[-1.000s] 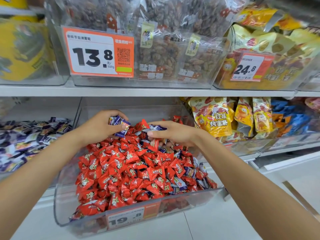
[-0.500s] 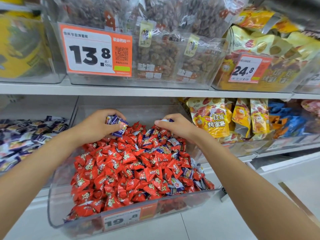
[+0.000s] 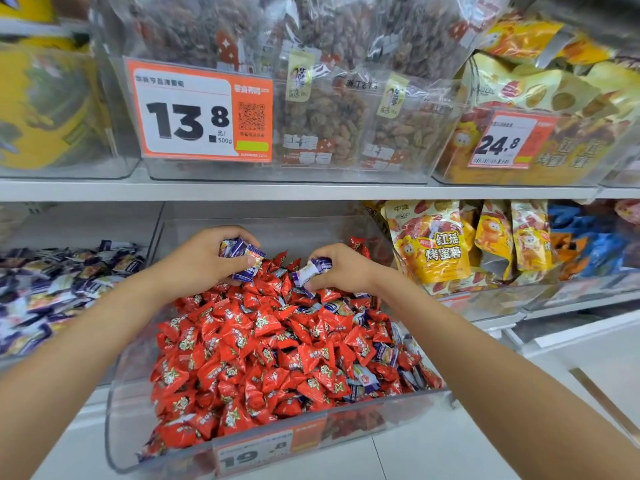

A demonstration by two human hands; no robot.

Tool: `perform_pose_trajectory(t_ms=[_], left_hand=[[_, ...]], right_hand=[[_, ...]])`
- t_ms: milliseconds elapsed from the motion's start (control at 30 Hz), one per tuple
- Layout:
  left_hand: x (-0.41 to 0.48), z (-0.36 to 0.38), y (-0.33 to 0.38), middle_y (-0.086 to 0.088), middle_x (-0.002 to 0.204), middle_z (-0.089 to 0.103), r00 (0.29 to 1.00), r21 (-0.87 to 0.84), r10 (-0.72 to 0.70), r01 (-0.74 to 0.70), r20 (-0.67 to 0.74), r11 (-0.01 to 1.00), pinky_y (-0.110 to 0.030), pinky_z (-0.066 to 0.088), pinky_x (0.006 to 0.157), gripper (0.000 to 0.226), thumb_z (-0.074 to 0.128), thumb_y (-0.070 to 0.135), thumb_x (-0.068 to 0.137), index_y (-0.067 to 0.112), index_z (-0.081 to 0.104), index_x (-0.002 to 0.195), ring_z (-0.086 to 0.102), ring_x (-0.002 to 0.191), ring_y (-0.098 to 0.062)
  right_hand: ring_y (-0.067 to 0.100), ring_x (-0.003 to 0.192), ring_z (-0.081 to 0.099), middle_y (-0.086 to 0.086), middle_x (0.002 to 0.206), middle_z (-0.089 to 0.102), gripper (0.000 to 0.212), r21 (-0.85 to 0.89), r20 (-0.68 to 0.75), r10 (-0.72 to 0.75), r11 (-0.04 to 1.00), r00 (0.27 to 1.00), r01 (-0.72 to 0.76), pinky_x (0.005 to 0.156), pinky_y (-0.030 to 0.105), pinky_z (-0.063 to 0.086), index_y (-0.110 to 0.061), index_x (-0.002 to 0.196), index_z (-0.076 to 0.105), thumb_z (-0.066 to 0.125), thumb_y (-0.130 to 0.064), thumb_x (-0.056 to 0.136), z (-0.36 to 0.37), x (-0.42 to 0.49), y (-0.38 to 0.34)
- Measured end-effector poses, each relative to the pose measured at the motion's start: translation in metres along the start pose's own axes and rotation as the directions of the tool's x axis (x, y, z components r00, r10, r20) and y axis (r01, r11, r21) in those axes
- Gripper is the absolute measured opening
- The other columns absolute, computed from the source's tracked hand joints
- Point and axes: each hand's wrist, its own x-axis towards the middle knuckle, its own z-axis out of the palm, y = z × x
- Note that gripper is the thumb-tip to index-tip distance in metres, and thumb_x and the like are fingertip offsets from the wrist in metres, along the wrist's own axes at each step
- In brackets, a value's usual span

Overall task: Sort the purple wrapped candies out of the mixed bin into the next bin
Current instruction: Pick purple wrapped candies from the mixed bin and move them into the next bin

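A clear mixed bin (image 3: pixel 114 441) holds a heap of red wrapped candies (image 3: pixel 263 344) with a few purple ones (image 3: pixel 388 353) scattered among them. Over the back of the heap, my left hand (image 3: pixel 201 261) grips a bunch of purple wrapped candies (image 3: pixel 244 256). My right hand (image 3: pixel 341 270) pinches one purple candy (image 3: pixel 311 268) just above the pile. To the left, the neighbouring bin (image 3: pixel 154 233) is full of purple candies (image 3: pixel 59 289).
A shelf (image 3: pixel 277 190) overhead carries clear bins of dried fruit with a 13.8 price tag (image 3: pixel 199 109) and a 24.8 tag (image 3: pixel 502 140). Yellow snack bags (image 3: pixel 429 244) and blue packs (image 3: pixel 581 244) fill the bins to the right. White floor lies below.
My right hand went from pressing flat on the heap to digging at the back and lifting out a purple candy. My left hand kept its bunch and barely moved.
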Motion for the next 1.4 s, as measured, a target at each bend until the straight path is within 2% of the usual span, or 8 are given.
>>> perform_pose_trajectory(t_ms=[100,300,533,667,967,1167,1300,1400], left_hand=[[0.001,0.002,0.002,-0.005,0.091,0.071,1.000,-0.025,0.010,-0.010,-0.005,1.000,-0.020,0.057,0.061,0.016,0.065,0.012,0.090,0.019,0.065,0.104,0.070,0.070,-0.009],[0.000,0.001,0.002,-0.010,0.091,0.072,1.000,-0.034,0.007,-0.007,-0.004,0.999,-0.018,0.056,0.059,0.014,0.065,0.010,0.090,0.018,0.066,0.101,0.069,0.068,-0.010],[-0.001,0.003,0.006,-0.006,0.092,0.071,1.000,-0.051,-0.007,0.006,-0.025,0.999,-0.014,0.052,0.055,0.014,0.064,0.010,0.090,0.017,0.065,0.102,0.069,0.067,-0.006],[-0.001,0.002,0.004,-0.004,0.094,0.071,1.000,-0.053,-0.016,0.015,-0.023,0.999,-0.021,0.059,0.066,0.016,0.064,0.011,0.090,0.018,0.066,0.104,0.071,0.076,-0.012],[0.001,0.003,0.002,-0.005,0.093,0.071,1.000,-0.082,0.001,-0.001,-0.006,0.997,-0.021,0.058,0.065,0.017,0.064,0.011,0.090,0.017,0.066,0.106,0.070,0.074,-0.009],[0.001,0.003,0.002,-0.003,0.090,0.071,1.000,-0.083,0.013,-0.013,-0.006,0.996,-0.021,0.058,0.064,0.016,0.064,0.011,0.090,0.017,0.066,0.104,0.070,0.072,-0.008],[0.002,0.002,0.001,-0.007,0.090,0.070,1.000,-0.074,0.018,-0.019,-0.003,0.997,-0.023,0.059,0.063,0.015,0.063,0.008,0.090,0.016,0.065,0.103,0.069,0.070,-0.008],[0.002,0.002,-0.001,-0.008,0.094,0.069,1.000,-0.048,0.024,-0.024,-0.001,0.999,-0.023,0.059,0.065,0.015,0.063,0.010,0.091,0.017,0.065,0.103,0.068,0.071,-0.008]], right_hand=[[0.014,0.055,0.054,0.001,0.067,0.059,0.014,0.216,-0.085,-0.002,0.976,0.996,0.021,0.045,0.019,0.033,-0.007,0.091,0.064,0.073,-0.017,0.086,-0.009,-0.017,-0.008],[0.026,0.092,0.072,0.003,0.094,0.063,0.011,0.459,-0.051,0.118,0.885,0.992,-0.082,0.052,0.019,0.050,-0.010,0.107,0.058,0.059,-0.011,0.096,-0.022,-0.033,-0.016],[0.012,0.057,0.048,0.001,0.069,0.054,0.018,0.091,-0.242,0.064,0.995,0.968,-0.043,0.051,0.026,0.041,-0.006,0.095,0.061,0.058,-0.024,0.097,-0.022,-0.020,-0.009],[0.025,0.120,0.055,0.008,0.137,0.055,0.055,-0.297,0.038,0.126,0.948,0.991,-0.110,0.102,0.039,0.045,-0.018,0.136,0.053,0.069,-0.040,0.088,-0.003,-0.004,0.006],[0.002,0.039,0.038,0.000,0.059,0.048,0.022,0.118,-0.250,0.012,0.993,0.968,0.018,0.044,0.017,0.034,-0.007,0.081,0.055,0.061,-0.022,0.096,0.002,-0.009,0.003],[0.003,0.041,0.044,0.002,0.096,0.057,0.045,0.222,-0.237,0.036,0.975,0.971,0.018,0.045,0.019,0.041,-0.019,0.134,0.053,0.061,-0.006,0.092,0.010,0.019,-0.010],[0.013,0.099,0.062,0.004,0.133,0.059,0.062,-0.041,-0.049,-0.006,0.999,0.999,0.004,0.081,0.018,0.048,-0.019,0.141,0.050,0.067,-0.004,0.084,0.041,0.036,-0.011],[-0.001,0.064,0.056,0.005,0.124,0.062,0.060,0.032,-0.137,0.010,0.999,0.991,-0.006,0.053,0.010,0.041,-0.020,0.139,0.052,0.064,-0.001,0.084,0.045,0.035,-0.005]])
